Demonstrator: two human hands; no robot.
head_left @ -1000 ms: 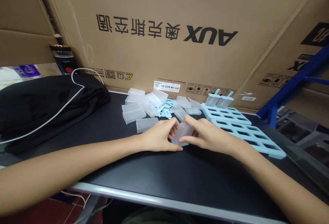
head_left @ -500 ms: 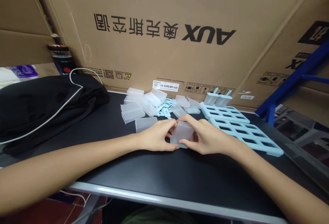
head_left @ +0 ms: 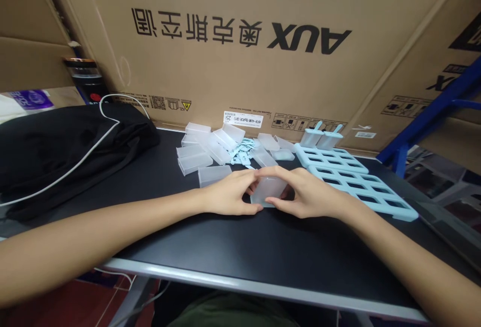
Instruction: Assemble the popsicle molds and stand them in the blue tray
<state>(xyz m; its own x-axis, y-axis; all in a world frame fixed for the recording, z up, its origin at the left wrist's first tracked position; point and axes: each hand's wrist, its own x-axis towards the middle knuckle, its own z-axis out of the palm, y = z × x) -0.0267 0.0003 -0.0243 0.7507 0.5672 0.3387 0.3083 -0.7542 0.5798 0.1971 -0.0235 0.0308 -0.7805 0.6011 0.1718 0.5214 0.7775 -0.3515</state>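
Forearms reaching in from the near edge of the black table (head_left: 233, 247). Left hand (head_left: 229, 194) and right hand (head_left: 310, 197) both closed on one translucent mould cup (head_left: 267, 190), fingertips meeting over its top; cup now lower and flatter against the tabletop than half a second ago, hands drawn closer together, so apparently being pressed or seated rather than lifted. Just beyond, loose clear cups (head_left: 210, 154) and pale blue sticks (head_left: 242, 152) in a heap. To the right, blue slotted trays (head_left: 349, 177), two filled moulds (head_left: 322, 138) at the far end. Black cloth (head_left: 56, 151) with white cable (head_left: 75, 164) at left; cardboard box (head_left: 240, 41) behind.
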